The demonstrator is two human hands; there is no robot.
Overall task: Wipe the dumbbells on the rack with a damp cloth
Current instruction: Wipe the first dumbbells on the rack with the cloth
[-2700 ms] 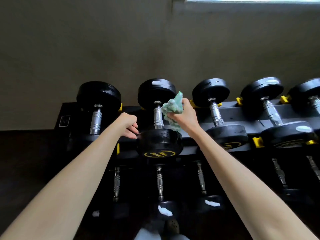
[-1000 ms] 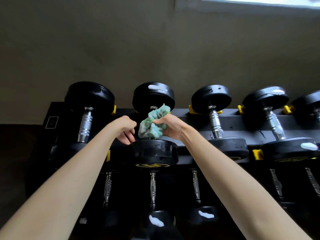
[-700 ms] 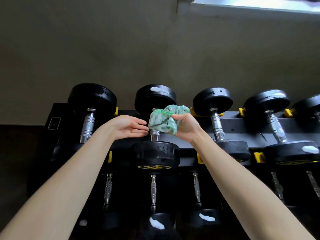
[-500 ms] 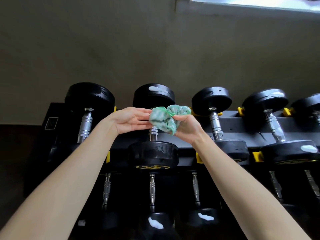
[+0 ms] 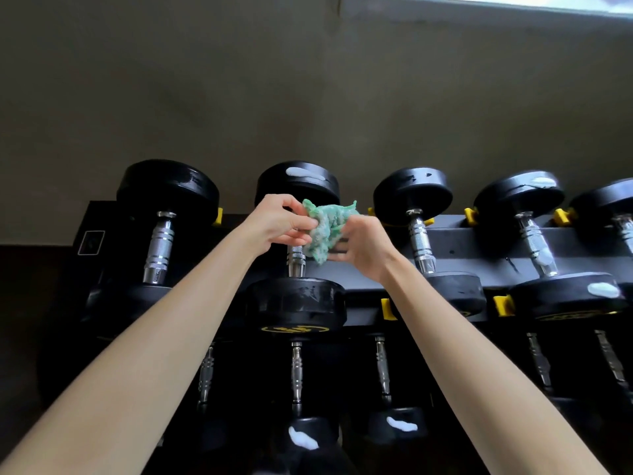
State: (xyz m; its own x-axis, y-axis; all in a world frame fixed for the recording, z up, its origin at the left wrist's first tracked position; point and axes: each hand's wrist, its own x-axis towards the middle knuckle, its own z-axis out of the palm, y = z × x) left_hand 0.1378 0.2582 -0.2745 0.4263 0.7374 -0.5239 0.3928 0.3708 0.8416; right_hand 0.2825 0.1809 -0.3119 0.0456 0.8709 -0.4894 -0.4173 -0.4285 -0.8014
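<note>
Above the chrome handle (image 5: pixel 296 260) of the second dumbbell (image 5: pixel 296 248) on the top tier of the rack (image 5: pixel 479 245), both hands meet on a crumpled green cloth (image 5: pixel 325 231) — the left hand (image 5: pixel 274 224) pinches its left edge with curled fingers, the right hand (image 5: pixel 364 246) grips it from below. White smears mark several black dumbbell heads — including this one's far head (image 5: pixel 297 181).

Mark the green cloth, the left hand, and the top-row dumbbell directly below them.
green cloth (image 5: pixel 325 228): head view, middle of the crumpled wad.
left hand (image 5: pixel 274 224): head view, back of the hand.
dumbbell (image 5: pixel 296 303): head view, rim of its near black head.
</note>
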